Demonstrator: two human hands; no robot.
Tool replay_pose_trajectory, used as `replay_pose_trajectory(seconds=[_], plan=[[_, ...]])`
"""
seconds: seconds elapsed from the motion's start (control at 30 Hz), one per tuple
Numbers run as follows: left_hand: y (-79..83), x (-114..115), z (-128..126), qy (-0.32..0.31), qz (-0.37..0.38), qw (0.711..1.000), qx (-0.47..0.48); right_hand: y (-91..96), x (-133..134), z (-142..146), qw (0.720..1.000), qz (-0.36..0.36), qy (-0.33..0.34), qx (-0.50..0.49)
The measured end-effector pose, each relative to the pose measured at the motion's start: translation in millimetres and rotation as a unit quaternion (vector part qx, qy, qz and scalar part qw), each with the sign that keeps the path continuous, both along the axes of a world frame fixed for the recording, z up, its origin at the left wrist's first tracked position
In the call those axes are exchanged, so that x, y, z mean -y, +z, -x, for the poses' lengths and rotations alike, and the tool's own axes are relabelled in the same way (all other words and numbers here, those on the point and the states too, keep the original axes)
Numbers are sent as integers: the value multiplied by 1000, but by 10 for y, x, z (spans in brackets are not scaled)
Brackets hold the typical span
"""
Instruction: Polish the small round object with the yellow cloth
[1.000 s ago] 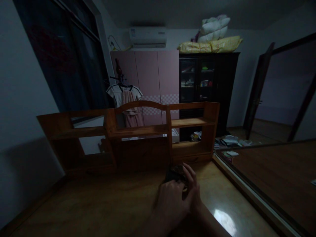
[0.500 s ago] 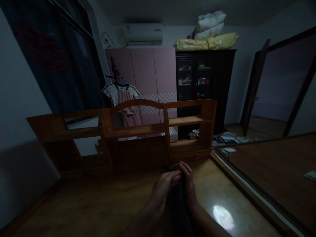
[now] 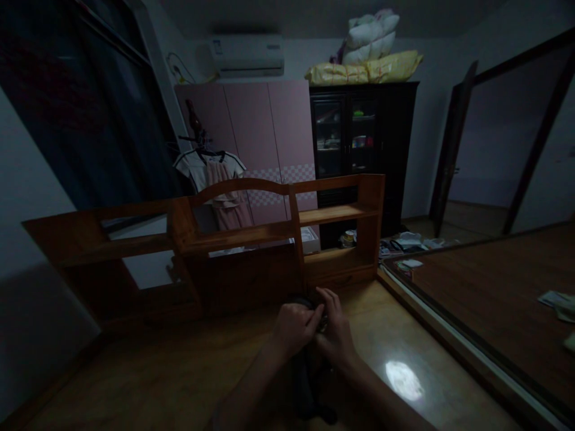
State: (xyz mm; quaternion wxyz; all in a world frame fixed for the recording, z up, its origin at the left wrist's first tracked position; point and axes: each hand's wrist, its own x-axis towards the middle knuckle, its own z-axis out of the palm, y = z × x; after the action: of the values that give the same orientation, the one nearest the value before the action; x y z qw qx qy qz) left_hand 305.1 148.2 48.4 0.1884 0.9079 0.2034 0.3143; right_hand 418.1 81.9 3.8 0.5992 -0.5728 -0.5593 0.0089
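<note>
In the lower middle of the head view, my two hands meet over a long dark strap [image 3: 303, 380] that looks like a belt. My left hand [image 3: 293, 328] is closed around its upper part, thumb pointing toward the other hand. Beside it, my right hand [image 3: 336, 332] pinches a small shiny piece on the strap, its fingers curled over the top. A dark curved end of the strap shows above my left knuckles. The rest hangs down between my forearms, and its detail is lost in the dim light.
Beyond my hands, a wooden shelf unit [image 3: 251, 234] stands on the glossy yellowish surface [image 3: 188, 365]. Farther back are a pink wardrobe [image 3: 251, 129], a black cabinet [image 3: 390, 137] and hanging clothes [image 3: 224, 179]. A raised edge [image 3: 431, 332] runs along the right, by an open door [image 3: 453, 149].
My hands have turned from lying along the strap, fingers forward, to gripping it with thumbs together. More of the strap shows below them. The view has shifted slightly right.
</note>
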Motion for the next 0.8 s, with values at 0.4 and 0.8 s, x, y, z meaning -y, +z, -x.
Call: replay_pose_trajectory(seconds=[0.4,0.8], plan=[[98,-172,105,-143,-32,989,-30,-4,-157,-277,914,78,276,-285],[-333,-268,-11,4,176,972,153,-107,-162,-181,889,85,258,-369]])
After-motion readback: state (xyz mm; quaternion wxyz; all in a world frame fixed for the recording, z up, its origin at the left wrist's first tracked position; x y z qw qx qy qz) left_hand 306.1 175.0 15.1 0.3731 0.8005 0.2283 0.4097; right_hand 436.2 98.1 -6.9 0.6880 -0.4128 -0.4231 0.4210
